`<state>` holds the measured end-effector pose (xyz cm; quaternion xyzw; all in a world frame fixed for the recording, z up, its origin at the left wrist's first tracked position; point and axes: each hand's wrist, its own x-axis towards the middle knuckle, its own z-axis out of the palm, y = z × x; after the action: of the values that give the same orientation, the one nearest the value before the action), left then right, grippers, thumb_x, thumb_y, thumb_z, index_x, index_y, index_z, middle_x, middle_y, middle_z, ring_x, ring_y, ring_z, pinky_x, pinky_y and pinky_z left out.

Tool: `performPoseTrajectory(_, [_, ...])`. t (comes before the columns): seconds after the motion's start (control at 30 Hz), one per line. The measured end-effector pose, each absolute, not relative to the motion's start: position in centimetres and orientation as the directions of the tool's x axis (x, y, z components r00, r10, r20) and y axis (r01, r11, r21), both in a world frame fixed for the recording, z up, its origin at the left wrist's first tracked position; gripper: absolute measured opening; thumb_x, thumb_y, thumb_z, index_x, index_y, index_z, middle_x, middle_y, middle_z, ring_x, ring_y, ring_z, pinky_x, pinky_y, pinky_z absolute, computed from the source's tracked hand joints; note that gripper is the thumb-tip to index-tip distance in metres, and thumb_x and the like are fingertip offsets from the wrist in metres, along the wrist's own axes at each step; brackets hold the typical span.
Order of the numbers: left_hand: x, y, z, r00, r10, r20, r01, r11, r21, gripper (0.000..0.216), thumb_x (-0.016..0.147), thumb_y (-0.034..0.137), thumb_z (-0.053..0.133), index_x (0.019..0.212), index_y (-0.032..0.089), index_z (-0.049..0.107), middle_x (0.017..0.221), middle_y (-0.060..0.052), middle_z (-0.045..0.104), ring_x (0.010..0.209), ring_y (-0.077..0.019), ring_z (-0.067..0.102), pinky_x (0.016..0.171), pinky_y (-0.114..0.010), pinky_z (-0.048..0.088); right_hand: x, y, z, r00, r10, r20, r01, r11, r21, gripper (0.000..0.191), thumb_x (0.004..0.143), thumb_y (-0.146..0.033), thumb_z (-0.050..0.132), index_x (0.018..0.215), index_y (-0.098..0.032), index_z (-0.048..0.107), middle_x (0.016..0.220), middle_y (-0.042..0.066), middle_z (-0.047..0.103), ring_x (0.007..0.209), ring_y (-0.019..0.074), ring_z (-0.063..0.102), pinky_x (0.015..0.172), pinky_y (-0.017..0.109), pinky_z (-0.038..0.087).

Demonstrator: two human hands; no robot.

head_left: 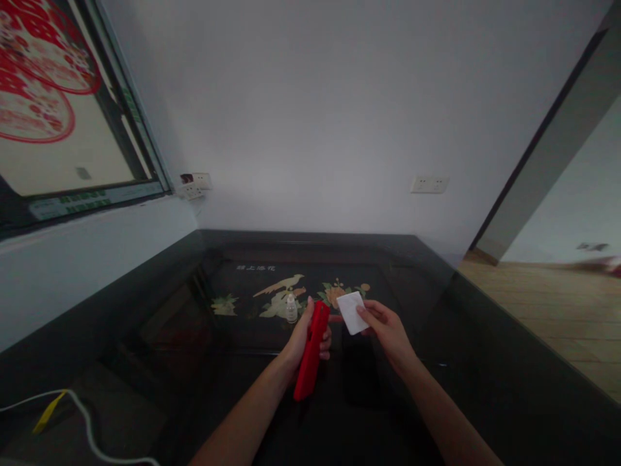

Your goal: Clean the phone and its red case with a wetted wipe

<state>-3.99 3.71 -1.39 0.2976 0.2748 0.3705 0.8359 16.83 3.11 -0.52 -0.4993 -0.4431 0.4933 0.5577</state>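
My left hand (295,343) is wrapped round a slim red phone case (310,359), tilted up and seen nearly edge-on. Whether a phone sits inside it I cannot tell. Between thumb and fingers, my right hand (388,330) pinches a folded white tissue (352,312), just to the right of the case and apart from it. A small clear bottle (291,309) with a pale cap stands upright on the table, beyond and left of my left hand. Both hands are above the glossy black tabletop (233,395).
Inlaid bird and flower pictures (281,288) decorate the tabletop. A white cable (87,414) with a yellow tag (48,412) lies at the lower left. Wall sockets (429,185) are on the back wall. A window (72,149) is at the left; wooden floor (543,304) shows at the right.
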Motion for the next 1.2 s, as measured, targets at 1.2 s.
performPoseTrajectory(1.2, [-3.2,3.3,-0.9,0.424,0.849,-0.316,-0.565,0.521,0.640,0.070,0.099,0.064,0.037,0.112,0.003,0.070,0.103,-0.020,0.076,0.077,-0.0218,0.072,0.067,-0.029,0.056,15.0,-1.2,1.3,-0.764,0.595,-0.249,0.216,-0.128,-0.968,0.030,0.073,-0.038,0.086,0.096,-0.019,0.084,0.086,0.005,0.079,0.061,0.0119,0.068,0.048,0.016,0.052])
